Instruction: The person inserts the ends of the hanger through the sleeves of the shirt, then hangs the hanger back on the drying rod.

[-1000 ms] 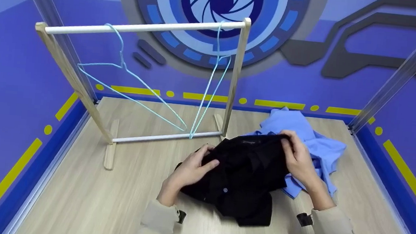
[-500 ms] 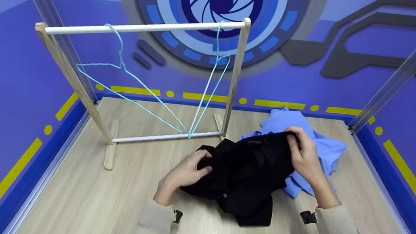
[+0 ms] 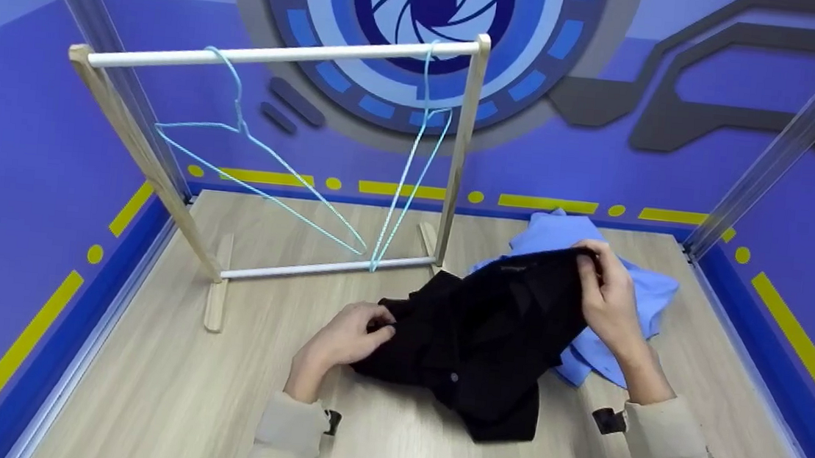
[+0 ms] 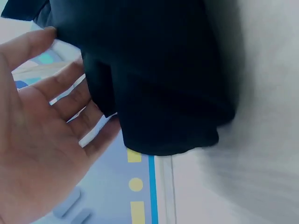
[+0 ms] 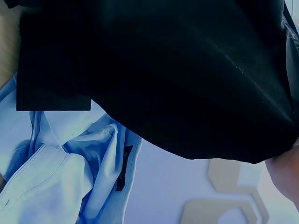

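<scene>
A black shirt (image 3: pixel 509 326) with a small button on its front is partly raised off the table in the head view. My right hand (image 3: pixel 611 298) pinches its upper right edge, thumb in front and fingers behind. At its left side, my left hand (image 3: pixel 342 338) touches the cloth with a gap between thumb and fingers. The left wrist view shows that hand's fingers (image 4: pixel 70 98) spread, their tips partly hidden by the dark cloth (image 4: pixel 159 84). Black fabric (image 5: pixel 177 84) fills much of the right wrist view, with part of my right hand (image 5: pixel 285 175) at its lower right corner.
A light blue shirt (image 3: pixel 642 290) lies crumpled behind the black one. To the left stands a small clothes rack (image 3: pixel 290 54) with wooden uprights, bearing a left hanger (image 3: pixel 260 142) and a right hanger (image 3: pixel 414 156). Painted blue walls (image 3: pixel 765 194) enclose the wooden table (image 3: pixel 165 385).
My right hand has moved right and up, drawing the shirt's upper edge along. My left hand has shifted left and slightly down along the cloth, its thumb and fingers now further apart.
</scene>
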Demonstrator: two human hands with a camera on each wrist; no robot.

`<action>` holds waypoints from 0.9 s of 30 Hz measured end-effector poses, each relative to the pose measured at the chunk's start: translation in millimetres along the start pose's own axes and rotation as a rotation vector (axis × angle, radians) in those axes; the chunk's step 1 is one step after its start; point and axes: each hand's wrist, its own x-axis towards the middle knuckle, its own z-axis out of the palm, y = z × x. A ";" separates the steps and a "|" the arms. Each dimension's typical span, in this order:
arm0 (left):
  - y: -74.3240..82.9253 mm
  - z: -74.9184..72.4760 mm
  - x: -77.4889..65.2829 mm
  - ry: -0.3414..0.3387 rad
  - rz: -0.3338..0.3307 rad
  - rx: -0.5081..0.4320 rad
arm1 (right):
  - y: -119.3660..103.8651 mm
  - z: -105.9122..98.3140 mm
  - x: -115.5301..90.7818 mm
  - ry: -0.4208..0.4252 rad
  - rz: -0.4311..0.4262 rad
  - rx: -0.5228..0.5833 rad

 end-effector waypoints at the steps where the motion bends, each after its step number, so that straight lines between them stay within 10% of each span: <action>1: -1.4 -1.0 -1.0 0.007 -0.001 0.012 | 0.3 -0.3 0.2 0.005 0.003 -0.006; 23: -16.7 -20.8 -8.5 0.733 -0.160 -0.028 | 4.4 4.4 -1.9 -0.029 0.117 -0.013; 27: -16.9 -20.8 -7.7 0.779 -0.224 -0.002 | 2.8 9.3 -1.6 -0.055 0.124 -0.002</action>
